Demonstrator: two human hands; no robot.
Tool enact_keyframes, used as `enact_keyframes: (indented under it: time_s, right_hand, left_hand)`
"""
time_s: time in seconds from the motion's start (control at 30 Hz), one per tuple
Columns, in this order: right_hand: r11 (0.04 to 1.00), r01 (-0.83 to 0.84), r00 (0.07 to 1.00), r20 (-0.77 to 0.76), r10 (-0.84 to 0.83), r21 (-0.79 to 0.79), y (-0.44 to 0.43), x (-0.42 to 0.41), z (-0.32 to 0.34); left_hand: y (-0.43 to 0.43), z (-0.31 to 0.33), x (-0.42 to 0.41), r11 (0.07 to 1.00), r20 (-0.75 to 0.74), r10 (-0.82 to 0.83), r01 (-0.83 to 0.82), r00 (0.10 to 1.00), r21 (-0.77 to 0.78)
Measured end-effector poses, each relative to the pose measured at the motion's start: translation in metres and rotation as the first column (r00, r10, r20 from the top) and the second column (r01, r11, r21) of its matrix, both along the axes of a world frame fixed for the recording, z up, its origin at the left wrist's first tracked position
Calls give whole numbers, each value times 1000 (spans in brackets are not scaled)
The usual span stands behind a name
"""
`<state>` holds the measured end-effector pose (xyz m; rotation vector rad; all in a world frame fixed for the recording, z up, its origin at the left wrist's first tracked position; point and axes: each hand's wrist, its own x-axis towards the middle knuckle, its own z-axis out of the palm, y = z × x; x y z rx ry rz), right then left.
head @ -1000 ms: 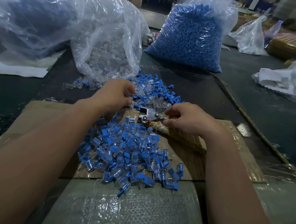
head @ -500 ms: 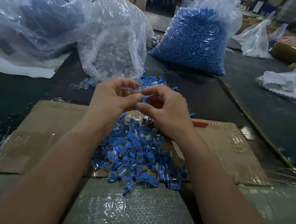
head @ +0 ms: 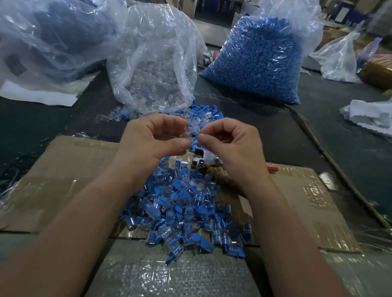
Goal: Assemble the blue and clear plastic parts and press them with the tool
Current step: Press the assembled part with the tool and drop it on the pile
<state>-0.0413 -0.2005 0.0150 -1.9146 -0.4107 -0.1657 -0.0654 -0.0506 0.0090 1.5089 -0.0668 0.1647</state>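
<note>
Clear plastic part (head: 187, 130) pinched in the left hand (head: 154, 137) above the pile (head: 187, 213); right hand (head: 234, 143) pinches too, on what I cannot tell. Line pieces up square before reaching for the tool (head: 204, 156).

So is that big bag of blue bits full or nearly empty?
Full. The bag of blue parts bulges on all sides, packed solid blue nearly up to where its plastic gathers at the top.

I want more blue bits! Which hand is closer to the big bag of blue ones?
Right. The right hand is in front of the bag of blue parts; the left hand is farther left.
</note>
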Motion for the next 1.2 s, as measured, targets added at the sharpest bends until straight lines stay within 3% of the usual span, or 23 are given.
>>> enact_keyframes:
  time_s: [0.17, 0.37, 0.63, 0.8, 1.03, 1.2]
  right_hand:
    - [971, 4, 996, -92, 19, 241, 0, -4, 7]
    - [985, -36, 989, -133, 59, 170, 1, -7, 9]
    - [996, -56, 977, -204, 68, 64, -2, -5, 6]
    - [989, -109, 958, -257, 131, 98, -3, -5, 7]
    - [984, -140, 964, -214, 161, 109, -3, -4, 3]
    - [947, -191, 942, -223, 250, 257, -1, -6, 5]
  left_hand:
    - [-2, 0, 1, 998, -22, -32, 31, 999, -49]
    - [-2, 0, 1, 999, 17, -11, 11, 1000, -38]
    - [-4, -5, 1, 978, 98, 52, -71, 994, 195]
    - [-4, -8, 0, 950, 172, 74, -122, 982, 286]
    - [0, -7, 0, 961, 213, 47, -102, 976, 258]
    - [-1, -6, 0, 950, 273, 76, -153, 959, 274]
